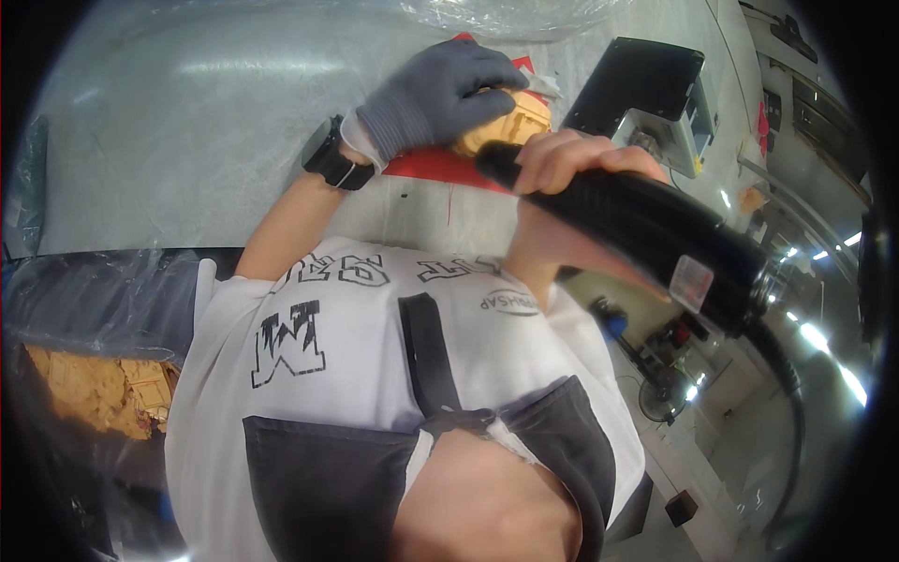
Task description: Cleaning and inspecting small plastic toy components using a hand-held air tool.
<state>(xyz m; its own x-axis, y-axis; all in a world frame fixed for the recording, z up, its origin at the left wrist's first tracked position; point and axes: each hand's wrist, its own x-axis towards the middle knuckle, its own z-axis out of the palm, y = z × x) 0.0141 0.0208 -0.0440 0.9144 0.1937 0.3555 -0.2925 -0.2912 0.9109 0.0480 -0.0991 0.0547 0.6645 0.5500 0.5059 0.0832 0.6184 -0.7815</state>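
While the head view looks down on the worktable, the yellow moulded piece sits near its upper middle, beside a red sheet and to the left of a dark-topped box. Over its upper left side lies the gloved left hand, fingers and thumb bent partway and holding the piece against whatever is beneath it; how firmly it presses, I cannot tell. The bare right hand has its fingers closed round the front part of a black corded tool, whose narrow end is next to the piece, though whether the two touch is unclear. Judging by looks, the piece should be light and stiff, probably plastic, with thin raised edges that might chip, so its outer sides seem the best hold, clear of the tool's end. The tool looks far heavier, rigid and smooth, perhaps tail-heavy toward the cord, and best gripped round the barrel. As for direction, the tool's long axis slants from the narrow end at upper left to the cord end at lower right; the visible part of the piece seems longest from lower left to upper right, but the glove hides its far end
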